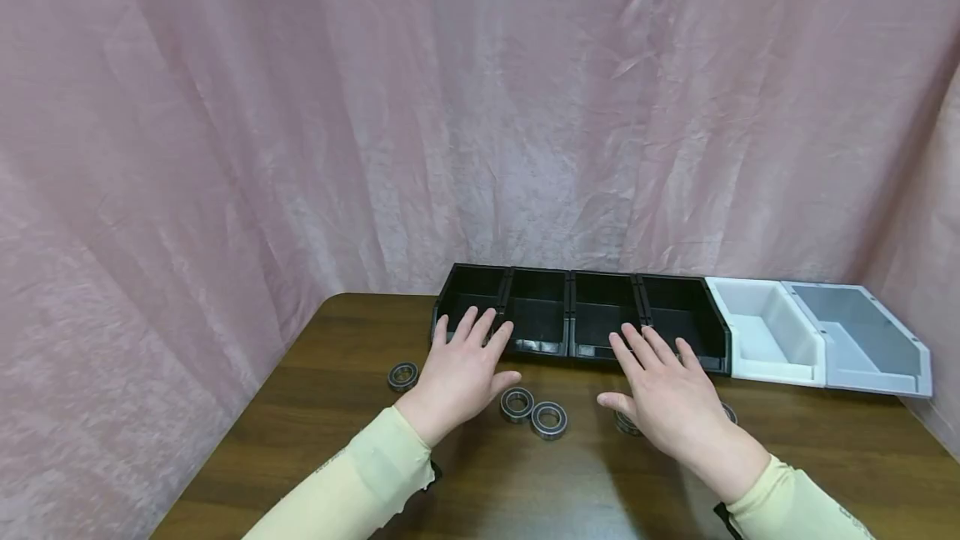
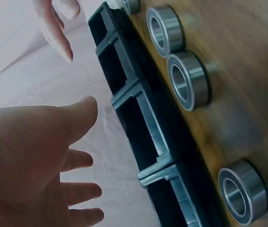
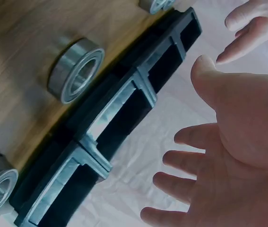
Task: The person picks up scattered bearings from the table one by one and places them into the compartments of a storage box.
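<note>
My left hand (image 1: 459, 377) is held above the table with its fingers spread and holds nothing. A steel ball bearing (image 1: 402, 376) lies to its left. To its right, a second bearing (image 1: 517, 404) and a third bearing (image 1: 549, 421) lie side by side. With fingers spread too, my right hand (image 1: 667, 398) hovers and holds nothing. It partly hides one bearing (image 1: 626, 424) by its thumb and another bearing (image 1: 729, 413) at its far side. The wrist views show the bearings lying flat, apart from both hands (image 3: 247, 127).
Beyond the hands, several black bins (image 1: 537, 311) stand in a row along the back of the wooden table (image 1: 337, 415). A white bin (image 1: 765, 332) and a light grey bin (image 1: 862, 336) continue the row rightward. A pink curtain (image 1: 487, 107) hangs behind.
</note>
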A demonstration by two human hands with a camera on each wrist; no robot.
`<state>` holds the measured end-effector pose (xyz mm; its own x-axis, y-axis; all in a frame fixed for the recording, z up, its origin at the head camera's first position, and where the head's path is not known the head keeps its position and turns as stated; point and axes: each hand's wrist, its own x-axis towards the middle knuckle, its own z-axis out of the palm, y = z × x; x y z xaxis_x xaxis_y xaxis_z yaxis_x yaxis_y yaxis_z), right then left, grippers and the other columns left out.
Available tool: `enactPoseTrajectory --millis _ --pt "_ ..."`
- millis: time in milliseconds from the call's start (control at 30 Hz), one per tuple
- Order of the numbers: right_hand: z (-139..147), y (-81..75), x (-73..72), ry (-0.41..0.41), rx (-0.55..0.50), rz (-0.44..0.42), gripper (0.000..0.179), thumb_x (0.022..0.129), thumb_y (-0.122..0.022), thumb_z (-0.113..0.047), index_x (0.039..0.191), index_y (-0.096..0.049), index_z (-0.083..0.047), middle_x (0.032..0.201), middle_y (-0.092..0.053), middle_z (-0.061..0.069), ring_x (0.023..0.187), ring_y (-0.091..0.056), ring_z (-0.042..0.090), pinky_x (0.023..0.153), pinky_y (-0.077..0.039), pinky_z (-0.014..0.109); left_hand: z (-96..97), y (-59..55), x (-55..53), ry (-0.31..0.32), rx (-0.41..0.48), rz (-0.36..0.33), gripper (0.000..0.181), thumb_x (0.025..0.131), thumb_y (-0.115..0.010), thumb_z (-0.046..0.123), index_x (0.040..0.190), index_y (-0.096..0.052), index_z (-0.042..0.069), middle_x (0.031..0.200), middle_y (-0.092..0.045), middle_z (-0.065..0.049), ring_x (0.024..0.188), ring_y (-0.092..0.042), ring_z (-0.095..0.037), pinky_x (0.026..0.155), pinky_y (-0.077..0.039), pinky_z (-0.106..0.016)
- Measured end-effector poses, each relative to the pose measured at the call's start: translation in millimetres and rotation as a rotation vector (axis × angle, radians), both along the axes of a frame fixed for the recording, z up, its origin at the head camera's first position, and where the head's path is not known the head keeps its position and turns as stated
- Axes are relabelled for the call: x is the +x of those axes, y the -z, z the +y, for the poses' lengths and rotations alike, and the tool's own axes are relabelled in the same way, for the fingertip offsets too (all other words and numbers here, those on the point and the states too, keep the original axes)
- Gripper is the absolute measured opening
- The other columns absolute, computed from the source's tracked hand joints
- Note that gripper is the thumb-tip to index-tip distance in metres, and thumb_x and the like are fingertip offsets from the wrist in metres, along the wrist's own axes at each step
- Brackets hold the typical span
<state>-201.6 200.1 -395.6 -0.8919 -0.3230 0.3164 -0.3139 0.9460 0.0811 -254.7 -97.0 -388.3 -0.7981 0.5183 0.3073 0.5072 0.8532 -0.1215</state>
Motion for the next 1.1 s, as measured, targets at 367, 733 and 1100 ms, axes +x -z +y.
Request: enactPoseTrajectory --millis 367,733,1100 --pt "17 5.9 -12.1 0.028 -0.001 -0.04 0.084 0.1 -0.075 -0.057 0.16 -0.055 -0.001 0.166 -0.049 0.025 0.152 -0.046 0.048 0.118 -0.036 0.075 1.3 4.2 -20.6 -0.046 -0.03 -0.09 0.073 0.106 -0.067 0.06 0.163 -0.055 0.017 0.169 -0.048 -0.015 0.156 -0.044 -0.042 0.123 -0.032 -0.075" --pt "32 11.6 -30.2 0.049 0.004 -0.069 0.082 0.101 -0.075 -0.054 0.157 -0.056 0.003 0.165 -0.047 0.029 0.149 -0.047 0.051 0.116 -0.038 0.075 16.7 2.2 -41.5 -0.06 -0.062 -0.17 0.072 0.108 -0.064 0.059 0.164 -0.053 0.016 0.174 -0.041 -0.012 0.158 -0.042 -0.039 0.124 -0.031 -0.073" --pt "34 11.3 -43.1 0.068 -0.02 -0.102 0.084 0.102 -0.075 -0.052 0.157 -0.053 0.007 0.165 -0.046 0.033 0.15 -0.046 0.052 0.118 -0.038 0.074 25.7 10.4 -54.2 -0.108 -0.082 -0.203 0.075 0.108 -0.063 0.06 0.168 -0.049 0.018 0.176 -0.039 -0.009 0.162 -0.036 -0.037 0.126 -0.03 -0.072"
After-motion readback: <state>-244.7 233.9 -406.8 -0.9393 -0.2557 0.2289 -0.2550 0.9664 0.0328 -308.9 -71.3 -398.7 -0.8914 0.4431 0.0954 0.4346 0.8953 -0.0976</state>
